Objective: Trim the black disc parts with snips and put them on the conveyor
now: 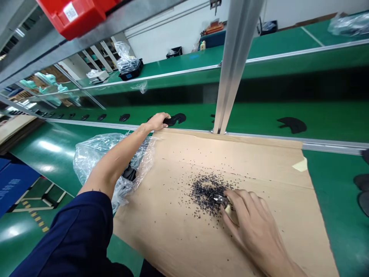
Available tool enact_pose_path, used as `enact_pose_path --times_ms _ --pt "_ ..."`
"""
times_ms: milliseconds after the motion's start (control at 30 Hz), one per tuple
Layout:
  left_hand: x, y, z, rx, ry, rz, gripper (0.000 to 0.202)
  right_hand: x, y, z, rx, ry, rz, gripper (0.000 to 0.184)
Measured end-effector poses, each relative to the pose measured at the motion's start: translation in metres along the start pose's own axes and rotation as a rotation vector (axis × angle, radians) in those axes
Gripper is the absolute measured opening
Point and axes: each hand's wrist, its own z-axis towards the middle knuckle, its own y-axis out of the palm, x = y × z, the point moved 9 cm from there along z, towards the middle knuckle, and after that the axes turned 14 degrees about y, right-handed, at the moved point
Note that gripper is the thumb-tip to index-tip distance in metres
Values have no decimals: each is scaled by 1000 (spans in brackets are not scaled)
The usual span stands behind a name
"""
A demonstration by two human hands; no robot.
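Observation:
My left hand (pixel 158 121) reaches out to the green conveyor belt, its fingers closed over a black curved plastic part (pixel 173 120) at the belt's near edge. The part's left portion is hidden under the hand. In my right hand (pixel 253 219) is a pair of small pliers (pixel 220 199) with metal jaws and a pale yellow grip. Their jaws point left, just over a heap of tiny black plastic bits (pixel 206 190). Those bits lie scattered on a brown cardboard sheet (pixel 178 231). My right wrist is low over this sheet.
A clear plastic bag (pixel 95 154) with black parts inside lies under my left forearm. More black parts (pixel 292 125) rest along the belt (pixel 259 119). An aluminium post (pixel 235 65) rises at the cardboard's far edge. A red bin (pixel 77 17) hangs overhead.

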Motion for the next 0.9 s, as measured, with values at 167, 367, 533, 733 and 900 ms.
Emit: enact_pose_path --times_ms 167,367,533,733,900 --pt "16 15 27 -2 4 -35 32 7 -2 3 20 23 -11 28" --pt "44 -5 42 106 -100 75 26 14 4 2 7 36 -49 29" --pt "101 -37 2 170 35 56 27 15 -5 -2 52 54 90 39" --pt "220 -16 -112 -57 558 -475 12 11 -26 1 155 145 360 41" --pt "254 0 -175 -160 657 -676 8 -14 -15 4 -70 49 632 25"
